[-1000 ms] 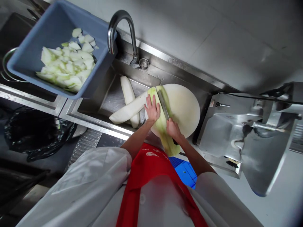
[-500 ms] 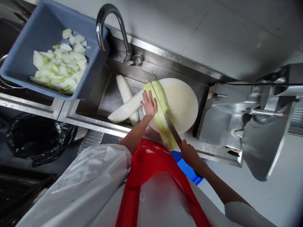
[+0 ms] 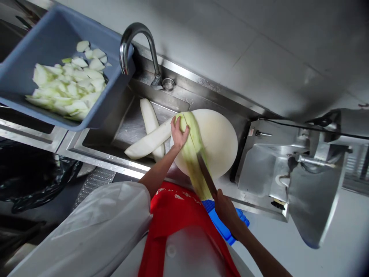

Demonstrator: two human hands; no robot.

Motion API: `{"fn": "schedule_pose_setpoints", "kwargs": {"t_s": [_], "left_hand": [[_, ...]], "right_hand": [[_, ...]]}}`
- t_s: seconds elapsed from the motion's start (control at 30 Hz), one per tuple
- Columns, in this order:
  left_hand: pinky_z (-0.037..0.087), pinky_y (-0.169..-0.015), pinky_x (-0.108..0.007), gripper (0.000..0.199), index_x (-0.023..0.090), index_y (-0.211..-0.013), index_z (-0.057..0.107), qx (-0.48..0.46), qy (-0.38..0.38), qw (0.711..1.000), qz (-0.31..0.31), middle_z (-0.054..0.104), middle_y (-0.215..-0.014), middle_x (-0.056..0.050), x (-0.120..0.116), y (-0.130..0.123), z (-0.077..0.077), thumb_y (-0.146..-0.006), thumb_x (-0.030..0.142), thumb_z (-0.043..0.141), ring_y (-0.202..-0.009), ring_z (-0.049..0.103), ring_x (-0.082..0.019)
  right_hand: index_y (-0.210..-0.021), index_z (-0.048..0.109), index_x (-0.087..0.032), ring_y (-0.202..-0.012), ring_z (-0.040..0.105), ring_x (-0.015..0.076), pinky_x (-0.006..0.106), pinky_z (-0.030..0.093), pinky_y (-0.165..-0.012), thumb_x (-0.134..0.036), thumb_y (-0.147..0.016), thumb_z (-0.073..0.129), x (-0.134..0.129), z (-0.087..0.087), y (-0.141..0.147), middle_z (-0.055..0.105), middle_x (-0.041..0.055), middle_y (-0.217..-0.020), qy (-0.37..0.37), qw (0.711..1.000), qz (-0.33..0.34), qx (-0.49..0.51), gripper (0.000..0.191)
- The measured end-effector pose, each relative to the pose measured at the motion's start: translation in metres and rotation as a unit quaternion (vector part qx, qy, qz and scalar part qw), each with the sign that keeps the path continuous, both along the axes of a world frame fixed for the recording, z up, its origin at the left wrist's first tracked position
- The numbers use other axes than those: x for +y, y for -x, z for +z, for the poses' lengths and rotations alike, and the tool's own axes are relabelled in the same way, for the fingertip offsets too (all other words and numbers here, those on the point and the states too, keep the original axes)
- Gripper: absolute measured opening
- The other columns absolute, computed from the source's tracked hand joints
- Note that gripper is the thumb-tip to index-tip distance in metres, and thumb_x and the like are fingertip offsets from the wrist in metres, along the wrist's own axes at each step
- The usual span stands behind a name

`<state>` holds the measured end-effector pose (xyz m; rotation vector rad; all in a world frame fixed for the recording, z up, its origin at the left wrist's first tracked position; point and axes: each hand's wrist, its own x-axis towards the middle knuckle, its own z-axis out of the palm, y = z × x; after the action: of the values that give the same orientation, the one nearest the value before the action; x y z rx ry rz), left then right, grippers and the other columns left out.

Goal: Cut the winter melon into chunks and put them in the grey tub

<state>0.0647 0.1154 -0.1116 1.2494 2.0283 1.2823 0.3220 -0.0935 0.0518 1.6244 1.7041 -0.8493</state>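
Note:
A long, pale green peeled gourd (image 3: 191, 154) lies across a round white cutting board (image 3: 220, 142), its near end reaching past the board towards the red apron. My left hand (image 3: 179, 134) is closed over its far part, fingers bent around the side. A lengthwise cut line runs down the gourd from the far end. In my right hand (image 3: 226, 209) is the handle of a kitchen knife (image 3: 206, 175), whose blade sits in that cut about midway along. To the left, two whiter peeled gourd pieces (image 3: 150, 140) lie crossed, partly in the sink.
A blue-grey tub (image 3: 115, 82) of cut gourd pieces (image 3: 72, 86) stands at the left. A curved faucet (image 3: 138, 29) rises behind the sink (image 3: 127, 119). On the right is a metal slicing machine (image 3: 268, 169); a black bin bag (image 3: 37, 173) hangs lower left.
The knife has moved down the gourd towards me, lengthening the cut. My left hand's fingers, spread flat before, are now bent around the gourd. The whole view has shifted slightly.

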Motion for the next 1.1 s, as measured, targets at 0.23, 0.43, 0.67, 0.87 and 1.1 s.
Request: {"fn": "schedule_pose_setpoints", "kwargs": {"t_s": [0.23, 0.43, 0.67, 0.87, 1.1], "left_hand": [[0.048, -0.113, -0.037, 0.061, 0.019, -0.136, 0.063, -0.027, 0.096, 0.991, -0.092, 0.059, -0.128, -0.012, 0.071, 0.032, 0.002, -0.082, 0.044, 0.073, -0.120, 0.063, -0.027], [0.046, -0.114, -0.036, 0.055, 0.016, -0.130, 0.067, -0.022, 0.104, 0.988, -0.108, 0.056, -0.127, -0.013, 0.129, 0.059, 0.001, -0.081, 0.041, 0.075, -0.118, 0.061, -0.027], [0.035, -0.116, -0.063, 0.082, 0.033, -0.150, 0.049, 0.036, 0.117, 0.987, -0.104, 0.034, -0.157, -0.012, 0.117, 0.042, 0.006, -0.079, 0.066, 0.074, -0.147, 0.031, -0.045], [0.035, -0.115, -0.064, 0.079, 0.036, -0.150, 0.050, 0.050, 0.114, 0.988, -0.095, 0.031, -0.160, -0.010, 0.109, 0.033, 0.003, -0.081, 0.072, 0.067, -0.150, 0.022, -0.047], [0.034, -0.115, -0.066, 0.083, 0.036, -0.149, 0.052, 0.041, 0.115, 0.986, -0.110, 0.032, -0.159, -0.010, 0.111, 0.036, 0.007, -0.077, 0.074, 0.070, -0.148, 0.023, -0.048]], "right_hand": [[-0.101, 0.045, -0.019, -0.074, 0.071, 0.0231, 0.032, 0.023, -0.057, -0.011, -0.108, 0.032, 0.016, 0.002, 0.012, 0.071, 0.0088, -0.080, -0.015, 1.000, 0.008, 0.006, 0.017], [-0.108, 0.047, -0.017, -0.086, 0.072, 0.0251, 0.031, 0.034, -0.064, -0.020, -0.111, 0.032, 0.053, 0.003, 0.042, 0.071, 0.0118, -0.089, -0.030, 0.999, 0.022, 0.003, 0.016], [-0.113, 0.047, -0.014, -0.091, 0.071, 0.0267, 0.032, 0.040, -0.069, -0.019, -0.109, 0.030, 0.067, 0.001, 0.051, 0.069, 0.0140, -0.093, -0.016, 1.000, 0.006, 0.020, 0.018], [-0.114, 0.048, -0.014, -0.093, 0.072, 0.0266, 0.031, 0.043, -0.071, -0.023, -0.110, 0.031, 0.065, -0.014, 0.053, 0.071, 0.0155, -0.096, -0.009, 1.000, -0.012, 0.011, 0.020], [-0.127, 0.047, -0.009, -0.099, 0.073, 0.0268, 0.031, 0.049, -0.078, -0.025, -0.112, 0.028, 0.068, -0.056, 0.076, 0.074, 0.0187, -0.103, -0.068, 0.997, -0.031, 0.021, 0.029]]}}
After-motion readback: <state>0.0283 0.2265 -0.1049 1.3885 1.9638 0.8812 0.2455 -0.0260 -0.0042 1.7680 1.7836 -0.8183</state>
